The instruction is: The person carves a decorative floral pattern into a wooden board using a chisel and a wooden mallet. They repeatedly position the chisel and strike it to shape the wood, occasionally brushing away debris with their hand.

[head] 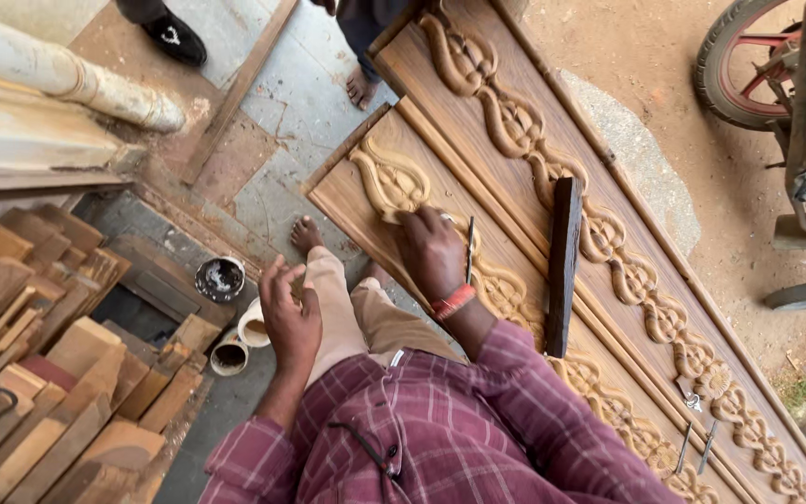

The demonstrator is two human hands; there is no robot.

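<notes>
Workshop floor, carved panel (515, 140) under right hand (431, 252), perhaps gripping sandpaper; left hand (289, 313) slack.

the carved panel (515, 280) is golden-brown wood with a looping leaf-and-vine pattern, and a dark brown wooden bar (563, 261) lies across it. the shirt sleeve (515, 392) is maroon plaid with pale lines, the wristband (453, 301) red-orange, the trousers (347, 308) beige.

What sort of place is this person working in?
Most likely a woodcarving or carpentry workshop, partly open to the outdoors. The right hand rests on a carved wooden panel, offcut wood blocks are stacked nearby, and slim metal carving tools lie on the panel.
</notes>
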